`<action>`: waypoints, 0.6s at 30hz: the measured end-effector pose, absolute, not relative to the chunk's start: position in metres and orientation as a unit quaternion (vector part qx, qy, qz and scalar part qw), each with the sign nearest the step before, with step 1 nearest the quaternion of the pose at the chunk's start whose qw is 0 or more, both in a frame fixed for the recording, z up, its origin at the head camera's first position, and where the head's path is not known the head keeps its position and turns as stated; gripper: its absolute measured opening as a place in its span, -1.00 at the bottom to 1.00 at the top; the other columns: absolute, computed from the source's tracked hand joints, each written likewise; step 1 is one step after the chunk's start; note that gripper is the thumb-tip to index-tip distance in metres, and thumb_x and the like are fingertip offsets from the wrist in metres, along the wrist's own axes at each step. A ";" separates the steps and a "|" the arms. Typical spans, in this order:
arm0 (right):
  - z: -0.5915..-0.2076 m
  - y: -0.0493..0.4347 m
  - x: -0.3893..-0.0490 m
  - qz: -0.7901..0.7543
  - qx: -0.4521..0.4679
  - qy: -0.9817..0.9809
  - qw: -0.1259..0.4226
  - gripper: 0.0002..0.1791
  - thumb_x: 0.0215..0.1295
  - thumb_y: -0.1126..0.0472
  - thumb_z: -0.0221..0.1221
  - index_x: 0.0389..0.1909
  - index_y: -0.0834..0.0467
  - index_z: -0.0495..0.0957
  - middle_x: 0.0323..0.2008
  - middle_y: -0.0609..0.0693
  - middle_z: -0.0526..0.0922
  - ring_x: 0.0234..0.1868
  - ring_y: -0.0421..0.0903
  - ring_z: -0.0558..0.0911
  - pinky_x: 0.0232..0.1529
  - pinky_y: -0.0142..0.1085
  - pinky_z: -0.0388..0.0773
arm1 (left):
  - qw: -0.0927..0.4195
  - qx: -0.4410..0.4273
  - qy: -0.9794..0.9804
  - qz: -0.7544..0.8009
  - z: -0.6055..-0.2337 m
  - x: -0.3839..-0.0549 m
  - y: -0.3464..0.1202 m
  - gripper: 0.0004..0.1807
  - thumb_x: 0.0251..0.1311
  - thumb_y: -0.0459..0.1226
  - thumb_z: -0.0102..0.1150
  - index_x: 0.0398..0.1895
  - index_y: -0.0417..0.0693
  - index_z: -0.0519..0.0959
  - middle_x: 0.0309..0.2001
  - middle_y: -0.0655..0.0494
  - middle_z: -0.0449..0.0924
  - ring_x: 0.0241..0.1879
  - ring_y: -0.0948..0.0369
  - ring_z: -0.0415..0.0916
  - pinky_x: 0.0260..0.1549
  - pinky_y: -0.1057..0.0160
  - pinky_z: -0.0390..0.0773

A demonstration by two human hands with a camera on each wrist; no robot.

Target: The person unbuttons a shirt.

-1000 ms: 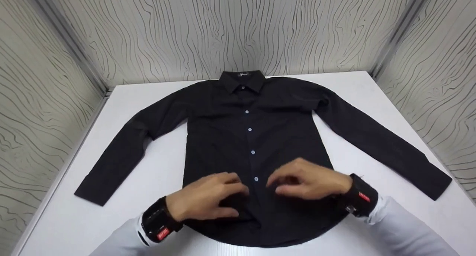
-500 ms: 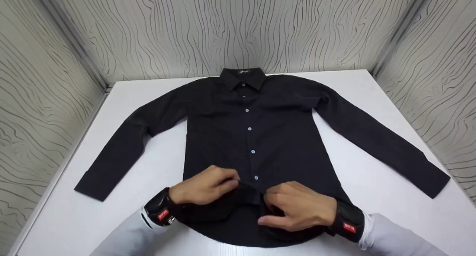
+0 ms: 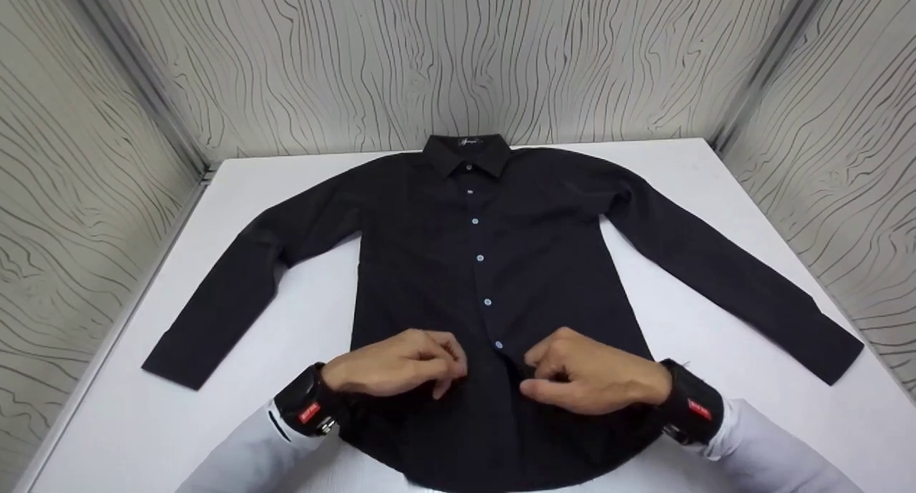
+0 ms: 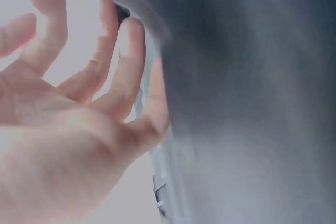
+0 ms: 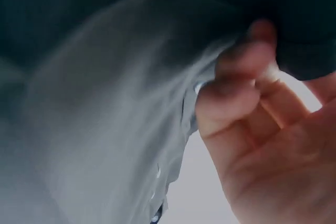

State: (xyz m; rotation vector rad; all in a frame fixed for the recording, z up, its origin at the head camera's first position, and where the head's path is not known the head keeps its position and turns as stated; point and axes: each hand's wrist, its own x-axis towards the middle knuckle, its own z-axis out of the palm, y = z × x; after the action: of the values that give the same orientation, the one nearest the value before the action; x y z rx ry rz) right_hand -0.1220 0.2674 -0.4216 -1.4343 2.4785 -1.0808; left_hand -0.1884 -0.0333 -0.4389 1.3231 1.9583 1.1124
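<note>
Walls: pale panels with dark wood-grain lines are rising behind the shirt and to either side of it
Table: a white tabletop is spreading beneath the shirt
Shirt: a black button-up shirt is lying front up on the table, its arms reaching outward and down, its collar pointing toward the back wall, its curved hem facing the person
Person's sleeves: light grey cuffs are coming in from below the shirt's hem
Right hand: this hand is curling its fingers over the shirt's lower front, pinching cloth just beside the lowest visible button – the right wrist view is blurring the fingertips
Left hand: this hand is bending its fingers loosely over the shirt's lower front, gaps showing between them – whether the fingertips are touching cloth, I cannot tell
Wristbands: black bands with red tags are circling both wrists, over the shirt's lower sides
Buttons: small pale buttons are running down the shirt's middle
</note>
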 end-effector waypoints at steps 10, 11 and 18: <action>-0.408 0.274 -0.115 -0.359 -0.501 0.765 0.187 -0.75 0.59 0.10 0.07 0.18 -0.09 0.53 -0.24 -0.24 0.63 -0.29 -0.41 0.60 -0.25 -0.45 0.58 | 0.180 0.573 0.762 0.242 -0.435 -0.181 -0.039 -0.86 0.34 -0.04 0.29 -0.33 0.17 0.68 -0.11 0.40 0.62 -0.01 0.43 0.49 0.04 0.27 0.47; -0.410 0.273 -0.116 -0.356 -0.491 0.774 0.184 -0.67 0.59 0.08 0.07 0.28 -0.08 0.48 -0.18 -0.24 0.65 -0.25 -0.38 0.62 -0.21 -0.40 0.60 | 0.174 0.571 0.763 0.248 -0.435 -0.183 -0.040 -0.86 0.35 -0.06 0.29 -0.33 0.15 0.67 -0.17 0.39 0.62 -0.08 0.43 0.51 -0.02 0.33 0.50; -0.431 0.289 -0.140 -0.174 -0.398 0.900 -0.042 -0.54 0.40 0.00 0.29 0.21 0.13 0.56 0.26 0.05 0.50 0.31 0.04 0.45 0.30 0.01 0.36 | 0.093 0.460 0.867 0.168 -0.439 -0.190 -0.058 -0.38 0.10 0.02 0.52 0.21 0.06 0.57 0.40 0.02 0.35 0.39 -0.04 0.26 0.26 -0.22 0.30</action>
State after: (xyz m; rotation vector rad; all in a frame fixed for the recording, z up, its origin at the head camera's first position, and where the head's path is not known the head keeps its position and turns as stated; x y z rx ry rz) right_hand -0.1396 0.2891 -0.4306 -1.2841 2.9055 -0.5629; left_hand -0.1903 -0.0576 -0.4386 1.3661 2.5724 0.4990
